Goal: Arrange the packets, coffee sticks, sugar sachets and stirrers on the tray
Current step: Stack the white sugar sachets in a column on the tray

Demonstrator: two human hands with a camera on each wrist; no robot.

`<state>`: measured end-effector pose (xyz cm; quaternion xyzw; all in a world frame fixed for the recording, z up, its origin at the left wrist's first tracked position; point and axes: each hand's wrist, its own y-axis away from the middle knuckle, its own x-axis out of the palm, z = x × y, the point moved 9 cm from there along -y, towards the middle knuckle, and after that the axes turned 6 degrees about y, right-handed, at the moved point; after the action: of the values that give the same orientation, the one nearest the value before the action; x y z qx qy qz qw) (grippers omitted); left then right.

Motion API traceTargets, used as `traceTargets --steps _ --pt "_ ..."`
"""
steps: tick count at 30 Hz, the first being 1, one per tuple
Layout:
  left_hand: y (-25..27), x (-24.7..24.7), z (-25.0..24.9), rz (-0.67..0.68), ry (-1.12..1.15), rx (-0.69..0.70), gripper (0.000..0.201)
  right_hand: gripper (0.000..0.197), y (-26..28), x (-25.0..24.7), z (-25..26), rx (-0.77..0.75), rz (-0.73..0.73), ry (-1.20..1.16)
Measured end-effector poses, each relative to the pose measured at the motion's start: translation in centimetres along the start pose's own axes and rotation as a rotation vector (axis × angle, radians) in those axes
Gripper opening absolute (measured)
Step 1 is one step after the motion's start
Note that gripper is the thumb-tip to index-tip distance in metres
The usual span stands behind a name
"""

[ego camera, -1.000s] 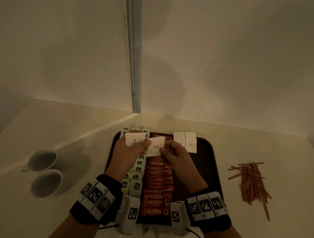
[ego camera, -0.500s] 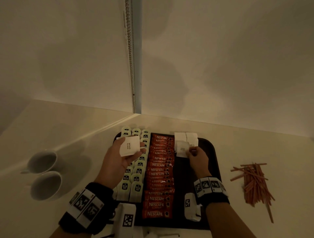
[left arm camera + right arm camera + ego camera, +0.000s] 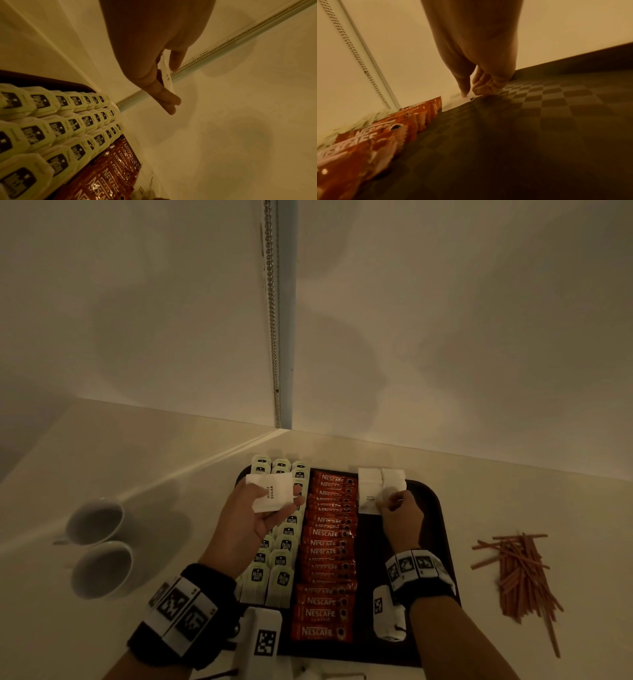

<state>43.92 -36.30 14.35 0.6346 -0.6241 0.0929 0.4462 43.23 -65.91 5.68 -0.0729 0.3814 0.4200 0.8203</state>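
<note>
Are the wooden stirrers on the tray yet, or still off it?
Off it. The stirrers lie in a loose pile on the counter, right of the tray, apart from its edge.

Tray [image 3: 442, 529] near edge behind forearms, cams.

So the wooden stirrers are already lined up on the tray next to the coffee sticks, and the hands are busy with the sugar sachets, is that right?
Not quite. The stirrers are not on the tray; the head view shows them in a loose pile on the counter to its right. The rest holds: the left hand holds sugar sachets and the right hand sets one down beside the coffee sticks.
</note>
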Motion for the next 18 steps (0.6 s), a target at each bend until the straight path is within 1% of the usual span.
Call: traceTargets --steps 2,3,4,6,8,10,13,15,16,18 --pt "0.0 0.1 -0.3 0.001 -0.141 0.051 0.027 0.028 0.7 -0.7 1.6 -0.052 -0.004 -0.031" --pt "0.0 0.3 -0.5 0.018 -0.222 0.074 0.025 0.026 1.3 -0.9 3.1 -0.111 0.022 -0.056" --pt "0.1 0.7 -0.6 0.040 -0.300 0.095 0.022 0.022 2.4 -0.9 5.0 -0.183 0.083 -0.098" --pt "0.3 1.4 -1.0 0.074 -0.477 0.167 0.019 0.016 5.3 -0.1 8.7 -0.298 0.313 -0.234" --pt "0.5 2.2 -1.8 0.071 -0.686 0.294 0.019 0.019 8.3 0.7 11.0 -0.324 0.529 -0.350" --pt "0.7 3.3 -2.3 0.079 -0.845 0.404 0.019 0.022 10.3 1.0 12.1 -0.315 0.625 -0.429" --pt "0.8 4.5 -2.2 0.124 -0.923 0.475 0.014 0.020 11.4 1.0 12.3 -0.275 0.623 -0.529" --pt "1.0 5.0 -2.2 0.121 -0.945 0.499 0.011 0.014 11.7 0.9 12.0 -0.254 0.607 -0.585" --pt "1.0 5.1 -2.1 0.120 -0.952 0.499 0.011 0.010 11.7 0.8 11.8 -0.241 0.602 -0.607" --pt "1.1 5.0 -1.6 0.133 -0.979 0.465 0.014 0.009 11.4 0.4 10.9 -0.191 0.582 -0.637"
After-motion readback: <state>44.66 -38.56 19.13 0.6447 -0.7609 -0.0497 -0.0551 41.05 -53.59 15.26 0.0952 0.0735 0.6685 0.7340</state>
